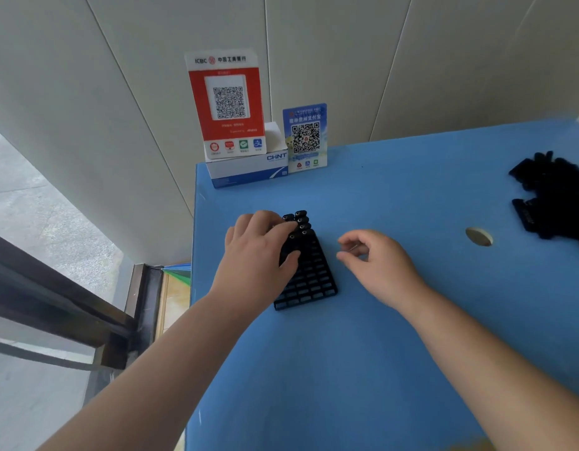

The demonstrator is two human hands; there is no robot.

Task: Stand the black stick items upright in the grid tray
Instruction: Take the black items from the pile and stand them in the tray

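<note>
A black grid tray (309,286) lies on the blue table, near its left edge. Several black stick items (300,222) stand upright in the tray's far rows. My left hand (255,252) rests over the tray's far left part, fingers and thumb closed around the standing sticks. To the right of the tray, just above the table, my right hand (376,262) hovers with fingers loosely curled and nothing visible in it. A loose pile of black stick items (556,193) lies at the table's far right edge.
A white and blue box (249,172) carrying a red QR sign (228,102) stands at the table's back left, beside a blue QR sign (306,138). A round hole (479,236) is in the table (395,353), right of my hands. A window frame lies left.
</note>
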